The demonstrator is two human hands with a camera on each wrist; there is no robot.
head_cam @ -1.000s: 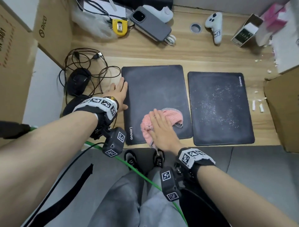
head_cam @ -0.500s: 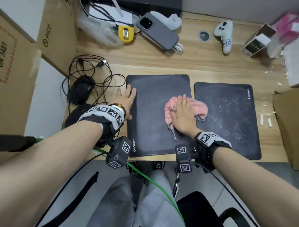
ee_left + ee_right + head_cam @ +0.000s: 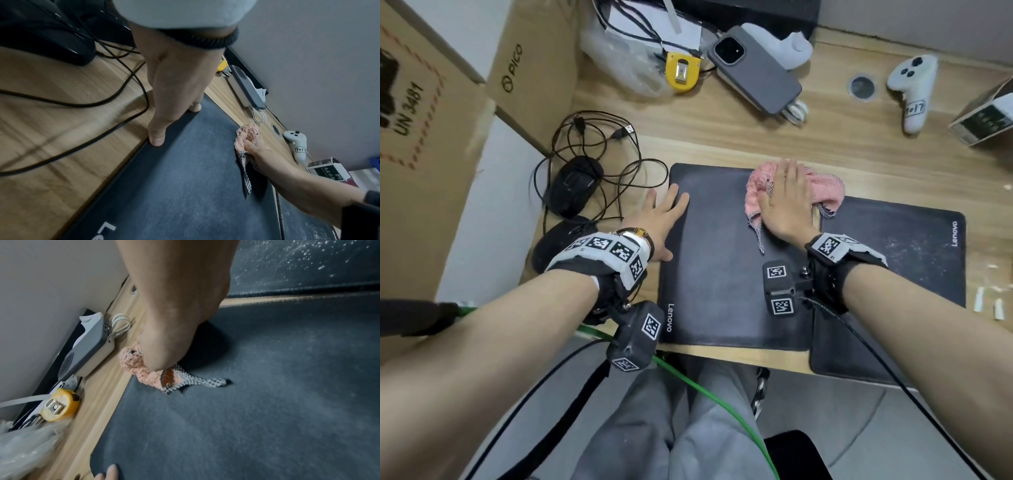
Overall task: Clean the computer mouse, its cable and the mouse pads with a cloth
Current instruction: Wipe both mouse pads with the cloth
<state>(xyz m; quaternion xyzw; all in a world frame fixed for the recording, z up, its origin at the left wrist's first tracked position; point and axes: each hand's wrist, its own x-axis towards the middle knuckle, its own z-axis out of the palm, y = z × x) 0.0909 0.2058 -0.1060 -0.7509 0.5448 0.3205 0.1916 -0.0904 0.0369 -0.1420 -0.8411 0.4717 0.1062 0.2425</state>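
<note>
Since half a second ago the right hand [image 3: 786, 202] has slid the pink cloth [image 3: 825, 190] from the middle of the left mouse pad [image 3: 722, 274] up to its far right corner, where part of the cloth now hangs over the far edge onto the desk [image 3: 739, 137]. The hand lies flat on the cloth with straight fingers and presses it down; it covers the middle of the cloth, so only the sides show. The left hand [image 3: 657, 222] lies flat and open too, the fingers pressing the left edge of the same pad near its far left corner. The right mouse pad [image 3: 893, 274], just beside the first, carries white specks, and the right forearm hides its near part. The black computer mouse [image 3: 575, 185] rests near the left edge of the desk inside the loops of its cable [image 3: 626, 171]; a second dark object under the left wrist is half hidden and I cannot tell what it is. In the right wrist view the fingertips are behind the palm.
</note>
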